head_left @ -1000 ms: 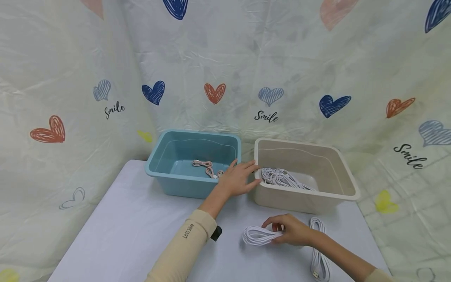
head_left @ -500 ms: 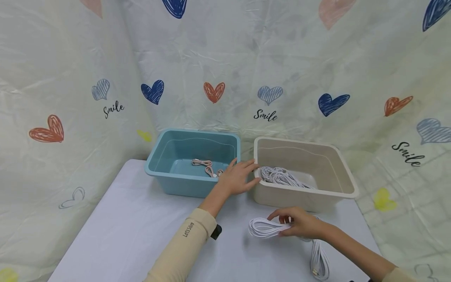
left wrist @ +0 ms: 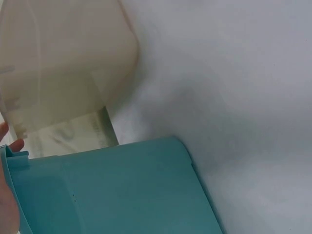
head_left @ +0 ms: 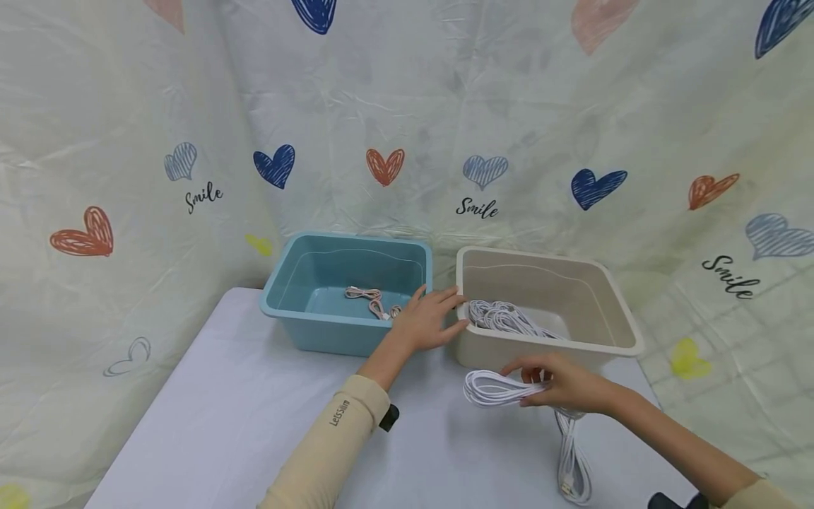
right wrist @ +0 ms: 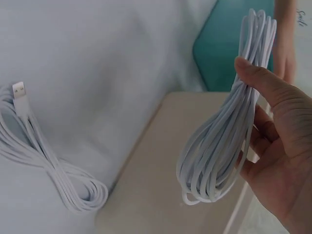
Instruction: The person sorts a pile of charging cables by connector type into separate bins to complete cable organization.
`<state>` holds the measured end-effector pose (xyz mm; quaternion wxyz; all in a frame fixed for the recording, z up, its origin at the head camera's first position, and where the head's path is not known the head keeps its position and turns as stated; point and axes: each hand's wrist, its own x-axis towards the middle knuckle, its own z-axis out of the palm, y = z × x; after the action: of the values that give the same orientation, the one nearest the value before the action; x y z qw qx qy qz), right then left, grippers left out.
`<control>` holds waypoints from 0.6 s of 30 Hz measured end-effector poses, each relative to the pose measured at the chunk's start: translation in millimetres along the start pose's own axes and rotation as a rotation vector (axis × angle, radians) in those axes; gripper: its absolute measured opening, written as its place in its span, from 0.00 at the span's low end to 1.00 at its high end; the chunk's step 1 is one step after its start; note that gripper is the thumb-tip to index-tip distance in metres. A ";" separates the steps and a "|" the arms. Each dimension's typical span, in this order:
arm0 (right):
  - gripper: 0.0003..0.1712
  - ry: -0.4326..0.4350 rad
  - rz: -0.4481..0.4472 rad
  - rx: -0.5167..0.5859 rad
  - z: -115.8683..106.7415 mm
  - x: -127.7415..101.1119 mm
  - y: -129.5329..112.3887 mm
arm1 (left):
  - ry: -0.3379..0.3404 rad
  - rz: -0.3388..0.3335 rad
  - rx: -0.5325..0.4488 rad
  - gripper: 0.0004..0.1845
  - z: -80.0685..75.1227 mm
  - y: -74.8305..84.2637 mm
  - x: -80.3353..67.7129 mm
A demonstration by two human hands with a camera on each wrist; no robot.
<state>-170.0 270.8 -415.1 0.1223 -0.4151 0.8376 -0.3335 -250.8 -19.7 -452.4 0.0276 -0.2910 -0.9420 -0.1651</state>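
My right hand pinches a coiled white cable between thumb and fingers, in front of the beige bin. In the right wrist view the thumb presses across the narrow part of the coil, whose loops fan out below. A second coiled white cable lies on the table, its USB plug showing in the right wrist view. My left hand rests with spread fingers over the gap between the blue bin and the beige bin, fingertips at the beige rim.
White coiled cables lie at the left inside the beige bin. Pinkish coiled cables lie in the blue bin, partly hidden by my left hand. Both bins stand on a white-covered table before a heart-printed curtain.
My right hand has lifted the coiled cable and carried it right and away from me, toward the beige bin's front wall. The left hand has stayed in place.
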 end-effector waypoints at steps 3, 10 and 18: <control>0.24 0.019 0.023 -0.032 -9.3 -1.0 -3.8 | -0.008 -0.006 -0.003 0.29 -1.2 0.2 -0.8; 0.23 0.065 0.015 -0.089 -26.5 -4.1 -3.9 | -0.006 -0.005 0.002 0.29 -1.4 0.3 -1.7; 0.24 0.116 0.022 -0.124 -52.8 -6.7 -0.1 | -0.008 -0.006 -0.004 0.29 -1.2 0.8 -1.7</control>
<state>-191.2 300.1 -376.0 0.0515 -0.3925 0.8669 -0.3029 -249.0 -20.4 -451.3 0.0228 -0.2887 -0.9426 -0.1661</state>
